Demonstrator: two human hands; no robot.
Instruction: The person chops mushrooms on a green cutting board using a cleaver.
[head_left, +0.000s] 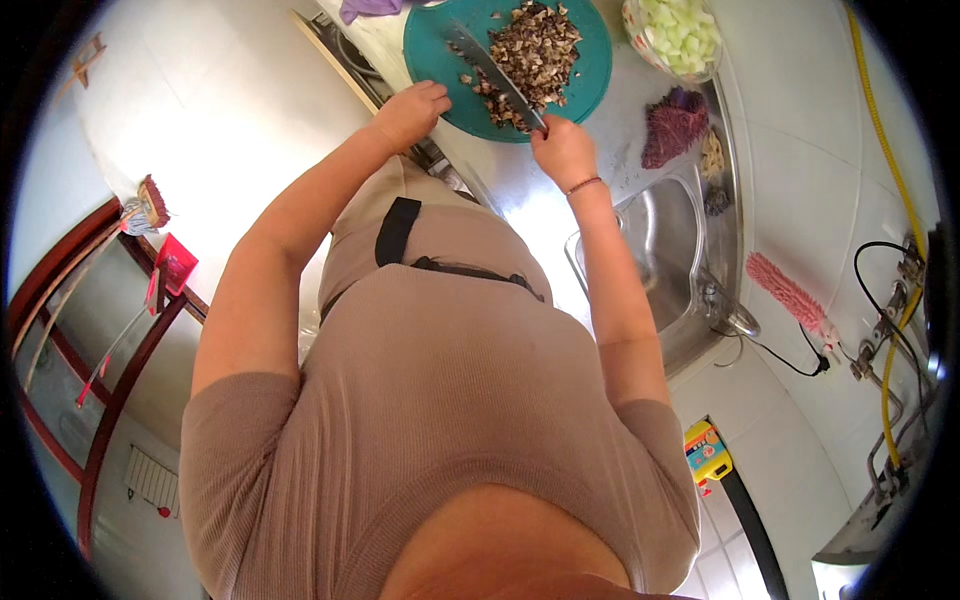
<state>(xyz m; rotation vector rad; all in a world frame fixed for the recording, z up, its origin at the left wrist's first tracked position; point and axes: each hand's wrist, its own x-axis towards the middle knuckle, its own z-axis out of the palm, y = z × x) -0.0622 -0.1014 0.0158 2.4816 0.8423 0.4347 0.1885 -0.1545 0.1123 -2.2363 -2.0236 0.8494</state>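
My right hand (566, 150) grips the handle of a kitchen knife (495, 75). The wide blade points up and left over a round teal cutting board (431, 49), across the left side of a heap of finely chopped dark and pale food, possibly mushrooms (536, 56). Some bits lie beside and under the blade. My left hand (415, 112) is at the board's lower left rim, fingers bent towards it; whether it holds the rim cannot be told. Right of the board, a clear patterned bowl (636, 41) holds pale green cubes (682, 37).
A stainless steel sink (656, 240) with a faucet (731, 307) lies right of my right forearm. A purple-red cloth (675, 127) and a scouring pad (717, 200) lie near its rim. A purple cloth (371, 9) is left of the board, near a stove (337, 45).
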